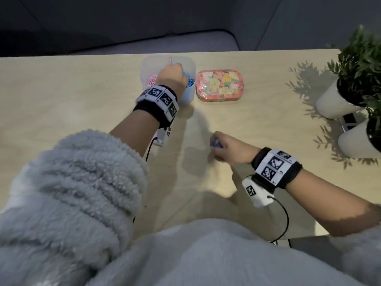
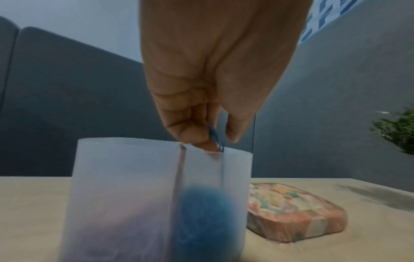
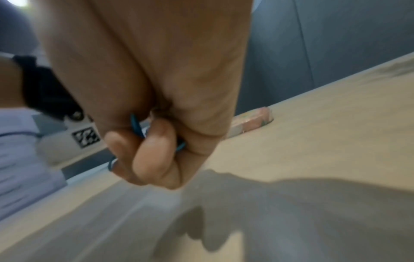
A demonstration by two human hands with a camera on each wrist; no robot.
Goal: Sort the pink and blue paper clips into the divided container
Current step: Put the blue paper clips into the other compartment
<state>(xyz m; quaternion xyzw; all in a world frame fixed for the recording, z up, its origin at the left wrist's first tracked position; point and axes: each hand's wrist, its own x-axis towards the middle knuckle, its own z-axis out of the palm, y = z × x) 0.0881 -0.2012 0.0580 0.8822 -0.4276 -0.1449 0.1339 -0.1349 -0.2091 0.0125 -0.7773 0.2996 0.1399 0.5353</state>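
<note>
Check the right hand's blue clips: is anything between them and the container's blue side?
Yes, partly. The left hand hangs over the container, pinching a blue clip above the blue side. The right hand grips blue clips; bare table lies between.

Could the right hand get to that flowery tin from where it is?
Probably yes. The table between the right hand and the flowery tin lies bare, though its grip already holds blue clips.
</note>
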